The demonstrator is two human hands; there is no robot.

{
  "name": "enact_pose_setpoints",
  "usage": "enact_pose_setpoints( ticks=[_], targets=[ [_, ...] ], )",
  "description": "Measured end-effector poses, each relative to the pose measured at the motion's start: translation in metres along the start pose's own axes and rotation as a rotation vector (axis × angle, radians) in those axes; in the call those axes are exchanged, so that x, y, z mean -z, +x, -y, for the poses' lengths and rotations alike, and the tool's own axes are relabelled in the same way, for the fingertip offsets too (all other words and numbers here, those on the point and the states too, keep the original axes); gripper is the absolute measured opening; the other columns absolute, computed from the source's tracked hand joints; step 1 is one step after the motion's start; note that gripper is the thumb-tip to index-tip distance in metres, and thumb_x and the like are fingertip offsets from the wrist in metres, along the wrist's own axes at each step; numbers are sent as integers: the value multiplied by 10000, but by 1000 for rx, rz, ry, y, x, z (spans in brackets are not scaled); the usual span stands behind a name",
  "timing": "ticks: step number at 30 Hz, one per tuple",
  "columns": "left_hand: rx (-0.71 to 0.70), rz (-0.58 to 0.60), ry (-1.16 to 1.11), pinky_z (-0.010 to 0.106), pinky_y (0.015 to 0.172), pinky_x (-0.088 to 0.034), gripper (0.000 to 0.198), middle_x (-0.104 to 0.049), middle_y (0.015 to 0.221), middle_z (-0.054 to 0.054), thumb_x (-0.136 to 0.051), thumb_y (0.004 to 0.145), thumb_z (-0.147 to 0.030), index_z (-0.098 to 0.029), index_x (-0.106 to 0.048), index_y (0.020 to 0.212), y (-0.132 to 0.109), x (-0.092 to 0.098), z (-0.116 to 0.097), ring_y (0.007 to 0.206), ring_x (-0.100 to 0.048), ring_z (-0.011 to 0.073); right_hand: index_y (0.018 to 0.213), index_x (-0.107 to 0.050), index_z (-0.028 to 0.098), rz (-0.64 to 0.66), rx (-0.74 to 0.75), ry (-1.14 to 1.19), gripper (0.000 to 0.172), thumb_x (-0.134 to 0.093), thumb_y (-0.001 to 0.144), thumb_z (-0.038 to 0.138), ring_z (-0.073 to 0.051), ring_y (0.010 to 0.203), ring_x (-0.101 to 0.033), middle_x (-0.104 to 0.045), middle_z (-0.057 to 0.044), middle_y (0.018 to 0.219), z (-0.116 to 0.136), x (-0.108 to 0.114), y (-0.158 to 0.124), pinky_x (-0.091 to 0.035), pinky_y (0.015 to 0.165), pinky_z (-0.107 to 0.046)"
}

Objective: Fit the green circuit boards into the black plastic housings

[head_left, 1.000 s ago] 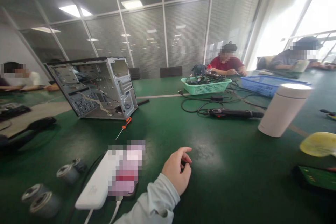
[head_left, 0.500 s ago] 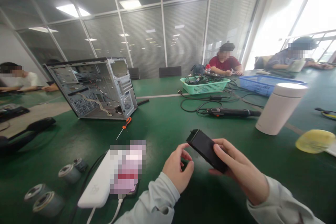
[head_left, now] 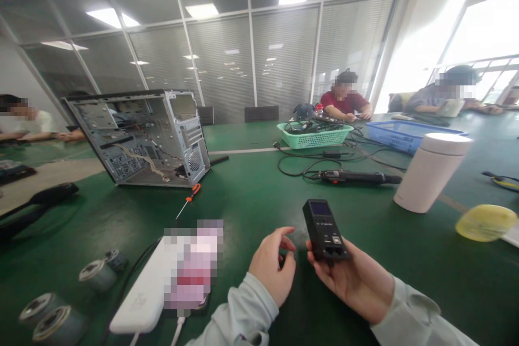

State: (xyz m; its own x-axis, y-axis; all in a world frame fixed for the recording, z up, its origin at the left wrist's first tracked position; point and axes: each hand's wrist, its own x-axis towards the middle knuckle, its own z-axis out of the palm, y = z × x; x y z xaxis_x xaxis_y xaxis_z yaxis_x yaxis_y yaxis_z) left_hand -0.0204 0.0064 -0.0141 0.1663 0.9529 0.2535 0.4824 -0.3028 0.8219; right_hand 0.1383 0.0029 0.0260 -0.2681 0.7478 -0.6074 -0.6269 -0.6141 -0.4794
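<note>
In my right hand (head_left: 352, 281) is a small black boxy device (head_left: 324, 230), gripped by its lower end. Its face is turned up toward me and shows a little dark screen at the top, a row of small marks, and socket-like openings near the bottom. I cannot tell exactly what kind of device it is. Just left of it, my left hand (head_left: 272, 265) hovers with curled fingers and a gap between thumb and forefinger, holding nothing. A white power bank (head_left: 141, 294) and a pixelated phone (head_left: 192, 275) lie left of that hand, with white cables attached.
An opened computer case (head_left: 146, 138) stands at back left, an orange-handled screwdriver (head_left: 190, 198) before it. Several metal cylinders (head_left: 60, 324) sit front left. Beyond are a power screwdriver (head_left: 357, 177), green basket (head_left: 316, 138), blue basket (head_left: 409, 138) and white bottle (head_left: 432, 173). Other people sit around.
My right hand has rolled the device over, from its plain dark side to the face with screen and sockets, and holds it more upright. My left hand has barely moved.
</note>
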Motion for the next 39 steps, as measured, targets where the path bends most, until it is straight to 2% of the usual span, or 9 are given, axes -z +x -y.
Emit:
enact_pose_setpoints(
  ticks=[3,7,9,11,14,19,27,34,39],
  targets=[
    [-28,-25,11,309,698,-461,390,-597,906,54,-439,738,-64,-183,-561,1089,2,2,-1,879,-573,197,1087,-469,141,11,110,-167,263,-309,1006,333,-116,741,-592,-587,-51,924,-2,10,7,-527,655,-234],
    [-20,-154,-49,309,704,-466,339,-581,960,69,-436,808,-139,-189,-541,1126,3,6,-2,911,-564,200,969,-500,171,20,677,-734,375,-546,833,518,-167,773,-535,-538,-37,867,3,29,22,-508,718,-338],
    [-28,-208,-90,310,734,-471,374,-573,1039,77,-439,829,-169,-207,-499,1196,3,7,-3,954,-555,199,924,-537,170,-7,1003,-1019,368,-572,791,512,-210,885,-509,-531,-60,929,7,36,26,-453,835,-394],
    [-62,-197,-86,313,761,-476,406,-555,1133,79,-459,835,-192,-233,-475,1239,2,9,-4,1005,-543,202,971,-554,192,-35,1298,-1300,266,-520,845,424,-229,1002,-463,-512,-67,1049,10,39,26,-396,902,-418],
    [-98,-123,-16,322,766,-489,390,-552,1191,78,-513,823,-236,-245,-513,1213,1,10,-7,1056,-531,222,1026,-529,230,-4,1503,-1557,160,-484,899,316,-225,1045,-427,-479,-50,1118,10,40,22,-405,875,-401],
    [-60,-90,23,332,761,-508,261,-622,1081,68,-561,791,-244,-221,-609,1047,3,10,-9,1026,-560,229,1145,-443,249,106,1519,-1686,246,-504,906,245,-213,1070,-405,-461,-51,1134,9,36,13,-413,895,-375],
    [19,-110,-39,352,767,-531,225,-654,1057,63,-579,773,-235,-221,-630,992,4,8,-3,1010,-592,231,1225,-403,247,93,1495,-1632,361,-497,878,221,-194,1108,-441,-448,-57,1186,9,38,16,-441,930,-342],
    [-62,-137,-63,355,797,-537,183,-603,1201,84,-527,812,-239,-207,-586,982,4,5,0,1086,-570,223,1233,-416,265,78,1431,-1626,377,-502,866,255,-190,1083,-465,-436,-53,1185,6,41,22,-465,908,-339],
    [-107,-169,-25,380,836,-513,212,-649,1096,80,-503,844,-276,-212,-573,1033,1,6,-2,1024,-599,222,1241,-419,245,31,1455,-1655,388,-489,859,239,-193,1077,-469,-440,-65,1185,4,42,24,-468,898,-335]
  ],
)
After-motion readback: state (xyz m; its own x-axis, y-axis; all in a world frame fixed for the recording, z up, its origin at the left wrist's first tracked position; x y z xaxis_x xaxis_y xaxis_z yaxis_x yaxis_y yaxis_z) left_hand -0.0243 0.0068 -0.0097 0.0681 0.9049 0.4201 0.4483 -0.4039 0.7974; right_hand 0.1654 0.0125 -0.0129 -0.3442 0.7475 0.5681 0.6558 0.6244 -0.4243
